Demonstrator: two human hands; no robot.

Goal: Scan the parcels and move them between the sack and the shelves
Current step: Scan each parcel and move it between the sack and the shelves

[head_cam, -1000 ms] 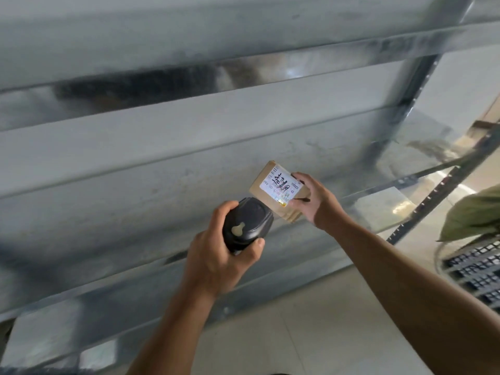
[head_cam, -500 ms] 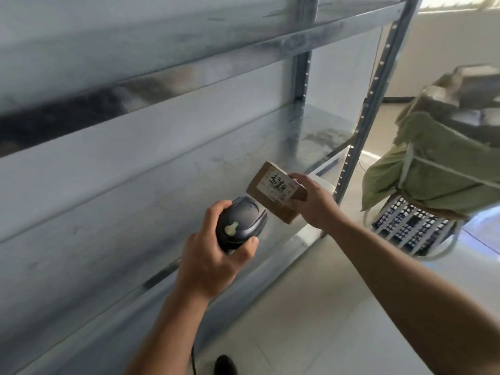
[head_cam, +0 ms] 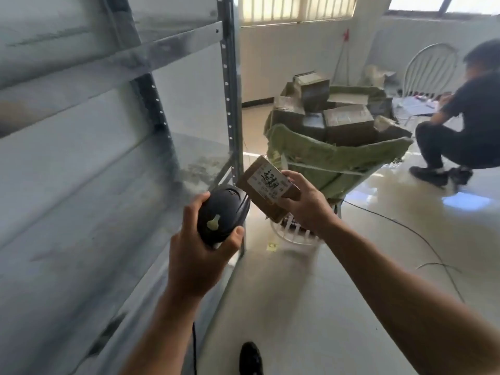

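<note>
My right hand grips a small brown cardboard parcel with a white label facing up. My left hand holds a black handheld scanner, its head almost touching the parcel's left edge. A green sack full of several brown boxes sits behind the parcel, propped on a white wire frame. The grey metal shelves fill the left side.
A shelf upright stands just left of the sack. A person in dark clothes crouches at the far right near a white chair. A thin cable trails over the glossy floor. My shoe shows at the bottom.
My view has swung right from the shelves toward the sack and the room. Both hands keep the scanner and the parcel together in the same hold.
</note>
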